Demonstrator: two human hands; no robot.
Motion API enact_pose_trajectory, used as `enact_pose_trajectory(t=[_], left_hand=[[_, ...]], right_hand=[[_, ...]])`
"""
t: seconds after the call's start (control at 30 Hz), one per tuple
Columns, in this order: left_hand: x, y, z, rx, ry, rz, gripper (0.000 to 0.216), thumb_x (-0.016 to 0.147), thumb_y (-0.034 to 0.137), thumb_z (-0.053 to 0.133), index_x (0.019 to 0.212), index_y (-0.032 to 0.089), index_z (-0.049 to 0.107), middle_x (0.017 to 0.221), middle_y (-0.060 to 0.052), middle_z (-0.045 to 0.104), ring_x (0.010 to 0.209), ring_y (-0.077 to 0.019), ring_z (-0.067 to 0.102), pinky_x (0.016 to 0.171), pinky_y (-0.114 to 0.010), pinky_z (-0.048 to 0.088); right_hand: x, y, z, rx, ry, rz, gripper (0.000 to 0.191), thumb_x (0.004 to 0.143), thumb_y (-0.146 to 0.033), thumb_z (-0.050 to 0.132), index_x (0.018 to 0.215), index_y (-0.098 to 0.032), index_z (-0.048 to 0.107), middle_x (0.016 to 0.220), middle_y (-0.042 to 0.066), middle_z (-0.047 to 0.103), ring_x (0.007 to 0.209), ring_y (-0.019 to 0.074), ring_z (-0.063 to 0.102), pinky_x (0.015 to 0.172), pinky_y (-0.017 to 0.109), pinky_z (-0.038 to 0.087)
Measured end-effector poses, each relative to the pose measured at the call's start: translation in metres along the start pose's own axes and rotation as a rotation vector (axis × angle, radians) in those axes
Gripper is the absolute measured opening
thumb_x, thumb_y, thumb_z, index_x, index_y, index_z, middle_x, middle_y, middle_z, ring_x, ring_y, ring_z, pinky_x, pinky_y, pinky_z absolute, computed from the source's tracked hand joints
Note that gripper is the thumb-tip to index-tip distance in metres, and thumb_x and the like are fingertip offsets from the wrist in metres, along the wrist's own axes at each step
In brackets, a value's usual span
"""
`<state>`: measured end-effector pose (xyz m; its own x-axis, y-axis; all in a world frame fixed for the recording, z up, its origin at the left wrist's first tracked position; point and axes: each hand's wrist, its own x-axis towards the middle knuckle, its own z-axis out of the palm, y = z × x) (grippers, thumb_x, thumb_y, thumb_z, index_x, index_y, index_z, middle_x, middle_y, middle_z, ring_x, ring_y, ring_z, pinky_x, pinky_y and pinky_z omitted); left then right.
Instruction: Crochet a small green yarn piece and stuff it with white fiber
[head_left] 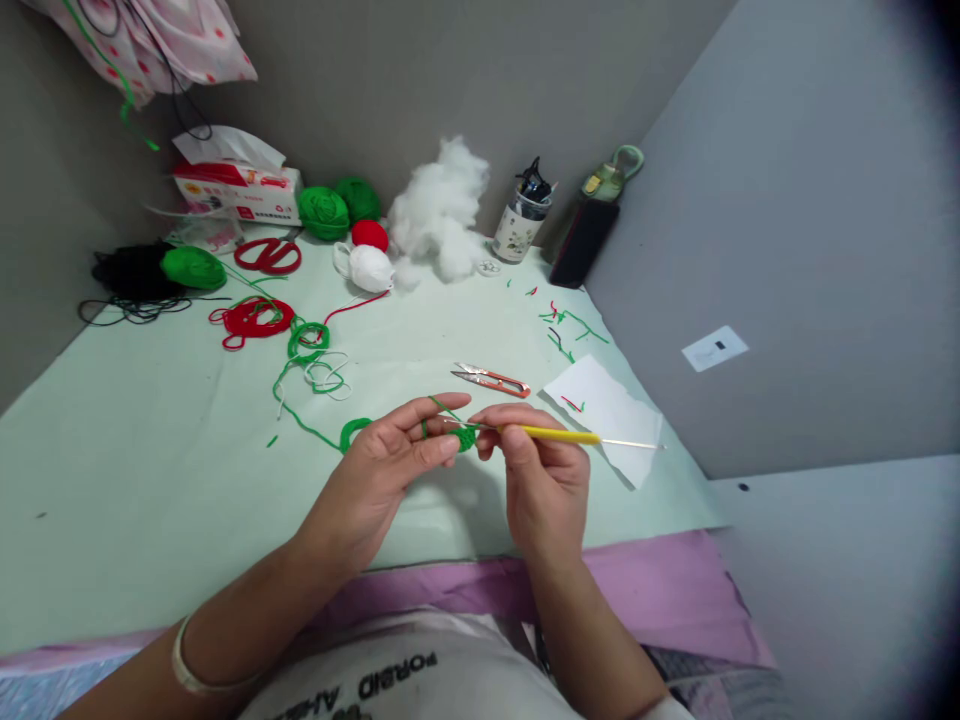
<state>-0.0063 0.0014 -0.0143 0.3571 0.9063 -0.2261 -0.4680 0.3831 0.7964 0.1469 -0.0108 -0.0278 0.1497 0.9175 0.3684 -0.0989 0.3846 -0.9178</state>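
Between my hands is a small green crocheted piece. My left hand pinches its left side, and green yarn runs over the raised index finger and around another finger. In my right hand is a crochet hook with a yellow handle, its metal tip at the green stitches. The hook's other thin metal end points right. A loop of green yarn lies on the table just behind my left hand. Orange-handled thread snips rest beyond my hands.
White stuffing, a white yarn ball, green balls and a tissue box line the back. Red scissors and red yarn lie left. Paper, yarn scraps, a pen cup and a black phone are right.
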Motion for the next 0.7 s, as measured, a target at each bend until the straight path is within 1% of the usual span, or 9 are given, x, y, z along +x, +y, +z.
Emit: enact_pose_trajectory(t=[0.07, 0.13, 0.23, 0.33, 0.43, 0.53, 0.63, 0.7], left_hand=[[-0.001, 0.001, -0.001, 0.009, 0.027, -0.008, 0.032, 0.082, 0.026, 0.082, 0.113, 0.025, 0.079, 0.094, -0.001, 0.070, 0.082, -0.0128, 0.056, 0.081, -0.025, 0.045], [-0.001, 0.002, -0.002, 0.015, 0.036, -0.011, 0.031, 0.082, 0.026, 0.082, 0.112, 0.025, 0.079, 0.092, -0.001, 0.067, 0.078, -0.0121, 0.054, 0.080, -0.026, 0.044], [-0.002, 0.003, -0.004, 0.032, 0.040, 0.000, 0.028, 0.083, 0.026, 0.080, 0.112, 0.026, 0.080, 0.088, 0.001, 0.063, 0.075, -0.0113, 0.054, 0.080, -0.026, 0.043], [-0.003, 0.002, -0.004, 0.067, 0.041, 0.040, 0.027, 0.084, 0.026, 0.079, 0.111, 0.028, 0.080, 0.086, 0.002, 0.062, 0.076, -0.0112, 0.054, 0.080, -0.025, 0.043], [-0.004, 0.001, -0.005, 0.112, 0.048, 0.094, 0.027, 0.085, 0.027, 0.079, 0.112, 0.030, 0.080, 0.087, 0.002, 0.062, 0.077, -0.0113, 0.054, 0.079, -0.024, 0.044], [-0.004, 0.000, -0.005, 0.183, 0.061, 0.148, 0.027, 0.085, 0.028, 0.080, 0.112, 0.032, 0.079, 0.087, 0.002, 0.064, 0.081, -0.0119, 0.055, 0.079, -0.023, 0.045], [-0.004, 0.000, -0.005, 0.241, 0.075, 0.182, 0.028, 0.084, 0.028, 0.082, 0.111, 0.031, 0.079, 0.085, 0.002, 0.065, 0.083, -0.0127, 0.056, 0.078, -0.022, 0.046], [-0.004, 0.001, -0.004, 0.256, 0.083, 0.189, 0.029, 0.083, 0.028, 0.082, 0.111, 0.031, 0.079, 0.085, 0.002, 0.066, 0.082, -0.0135, 0.057, 0.078, -0.023, 0.047]], right_hand=[[0.001, 0.000, -0.002, 0.072, -0.007, 0.055, 0.015, 0.098, -0.029, 0.064, 0.096, -0.022, 0.078, 0.089, 0.004, 0.075, 0.070, 0.0137, 0.067, 0.064, 0.029, 0.056], [0.003, -0.001, -0.004, 0.110, -0.017, 0.080, 0.018, 0.099, -0.031, 0.063, 0.093, -0.021, 0.076, 0.088, 0.004, 0.075, 0.068, 0.0138, 0.068, 0.063, 0.029, 0.057], [0.004, -0.003, -0.005, 0.112, -0.037, 0.069, 0.020, 0.101, -0.033, 0.059, 0.093, -0.020, 0.073, 0.087, 0.005, 0.076, 0.066, 0.0140, 0.068, 0.062, 0.029, 0.058], [0.001, -0.006, -0.005, 0.073, -0.056, 0.035, 0.020, 0.103, -0.029, 0.056, 0.096, -0.021, 0.073, 0.091, 0.004, 0.077, 0.069, 0.0138, 0.069, 0.065, 0.030, 0.059], [-0.004, -0.008, -0.004, -0.031, -0.029, -0.048, 0.019, 0.103, -0.024, 0.055, 0.099, -0.022, 0.074, 0.093, 0.004, 0.075, 0.072, 0.0142, 0.070, 0.067, 0.031, 0.059], [-0.008, -0.009, -0.002, -0.172, -0.028, -0.180, 0.022, 0.103, -0.018, 0.053, 0.105, -0.023, 0.073, 0.095, 0.004, 0.074, 0.075, 0.0149, 0.070, 0.067, 0.032, 0.060], [-0.012, -0.010, -0.001, -0.292, -0.039, -0.325, 0.025, 0.102, -0.014, 0.050, 0.110, -0.025, 0.071, 0.096, 0.005, 0.075, 0.082, 0.0187, 0.071, 0.069, 0.036, 0.061], [-0.013, -0.009, -0.002, -0.346, -0.049, -0.385, 0.026, 0.101, -0.012, 0.050, 0.112, -0.026, 0.070, 0.096, 0.006, 0.075, 0.088, 0.0213, 0.072, 0.071, 0.039, 0.062]])
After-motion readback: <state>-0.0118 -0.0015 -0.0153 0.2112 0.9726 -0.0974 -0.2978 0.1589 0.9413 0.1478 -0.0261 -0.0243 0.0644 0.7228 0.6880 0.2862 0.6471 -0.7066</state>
